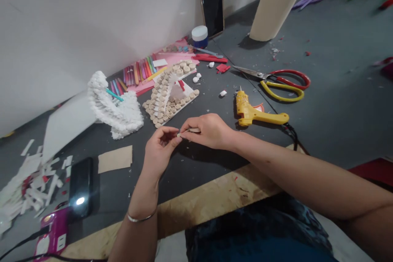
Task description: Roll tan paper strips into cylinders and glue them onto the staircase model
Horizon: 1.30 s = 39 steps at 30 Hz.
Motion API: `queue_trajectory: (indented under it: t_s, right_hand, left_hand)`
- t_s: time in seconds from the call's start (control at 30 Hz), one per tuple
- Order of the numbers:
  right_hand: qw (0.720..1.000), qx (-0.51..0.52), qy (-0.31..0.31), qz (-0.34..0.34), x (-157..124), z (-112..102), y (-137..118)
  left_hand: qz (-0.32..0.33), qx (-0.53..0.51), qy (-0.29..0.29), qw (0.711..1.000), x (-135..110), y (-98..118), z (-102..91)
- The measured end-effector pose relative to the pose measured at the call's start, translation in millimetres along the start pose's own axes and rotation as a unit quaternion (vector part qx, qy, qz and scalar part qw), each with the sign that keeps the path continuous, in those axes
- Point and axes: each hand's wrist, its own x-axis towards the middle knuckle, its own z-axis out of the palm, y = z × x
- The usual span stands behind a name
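My left hand [158, 149] and my right hand [211, 131] meet over the dark table, fingertips pinched together. Between them is a small beige paper strip [194, 130], one end of it at my left fingertips and partly hidden by my fingers. Just beyond my hands lies a craft piece covered in beige paper rolls [170, 108], with a white ruffled band and a bit of red on it. A white ruffled paper piece [129, 110] with a teal stick stands to its left. Left of my left hand is a flat beige paper piece [115, 159].
A yellow glue gun [254, 114] and scissors [285, 84] lie to the right. Behind are coloured pens [138, 73], a blue jar [199, 37], a leaning phone [212, 2] and a beige roll [274, 10]. Paper scraps [39, 188] and a lit phone [80, 188] occupy the left.
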Motion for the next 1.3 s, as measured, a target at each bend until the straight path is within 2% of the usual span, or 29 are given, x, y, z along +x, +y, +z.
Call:
queue_trajectory:
  t_s: [0.1,0.2,0.37,0.5,0.83,1.07,1.3]
  right_hand:
    - [1.000,0.002,0.010,0.006,-0.2,2.6,-0.1]
    - [0.999,-0.004,0.030,0.025,0.3,4.3,-0.5]
    - [0.998,-0.008,0.049,0.033,1.0,1.1,-0.7]
    - [0.999,-0.022,0.025,-0.008,0.0,-3.2,-0.1]
    - [0.995,-0.062,0.038,-0.069,-2.7,4.9,3.1]
    - [0.993,-0.067,0.034,-0.093,-3.9,4.9,1.9]
    - [0.995,-0.021,-0.021,-0.100,-3.4,0.3,0.3]
  left_hand:
    - [0.034,0.018,-0.009,0.999,-0.8,2.0,3.8]
    - [0.066,0.060,0.020,0.996,-2.5,4.6,8.0]
    - [0.048,0.042,0.062,0.996,-2.4,3.4,8.6]
    - [0.030,0.018,0.068,0.997,-1.4,0.1,5.1]
    - [0.008,-0.023,0.068,0.997,-1.3,-0.9,6.6]
    - [-0.001,-0.044,0.046,0.998,-1.3,-3.0,5.3]
    - [0.010,0.003,0.003,1.000,-2.2,-0.8,3.1]
